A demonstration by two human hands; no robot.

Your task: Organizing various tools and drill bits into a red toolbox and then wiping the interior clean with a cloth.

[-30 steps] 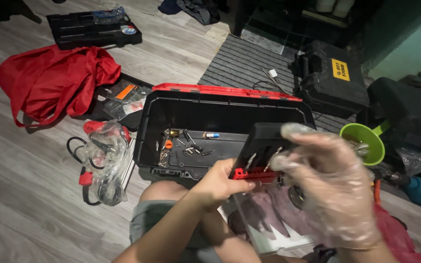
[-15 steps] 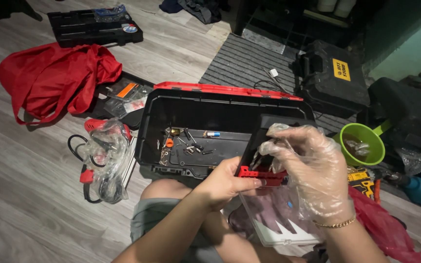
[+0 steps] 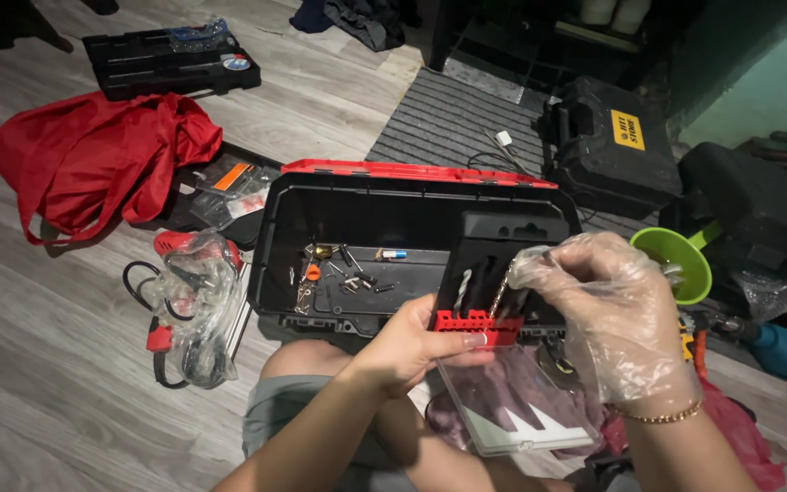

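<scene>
My left hand point(image 3: 407, 346) grips a black drill-bit case point(image 3: 503, 246) by its red holder strip point(image 3: 466, 323), with the clear lid point(image 3: 516, 410) hanging open below. Several drill bits point(image 3: 464, 287) stand in the strip. My right hand point(image 3: 617, 314), in a clear plastic glove, pinches one thin bit point(image 3: 501, 290) at the right side of the holder. Just behind the case lies an open black toolbox with a red rim point(image 3: 412, 171), with loose screws and small parts point(image 3: 343, 269) on its bottom.
On the wooden floor lie a red cloth bag point(image 3: 93, 155), a bagged red tool with cable point(image 3: 189, 305), a black tray point(image 3: 170, 56), a black tool case point(image 3: 617, 137), a green funnel point(image 3: 676, 264), a blue drill point(image 3: 785, 351) and a grey mat point(image 3: 466, 118).
My gloved right hand came down from in front of the case to the bits and now pinches a thin one. The case tilted back, showing the bits more fully.
</scene>
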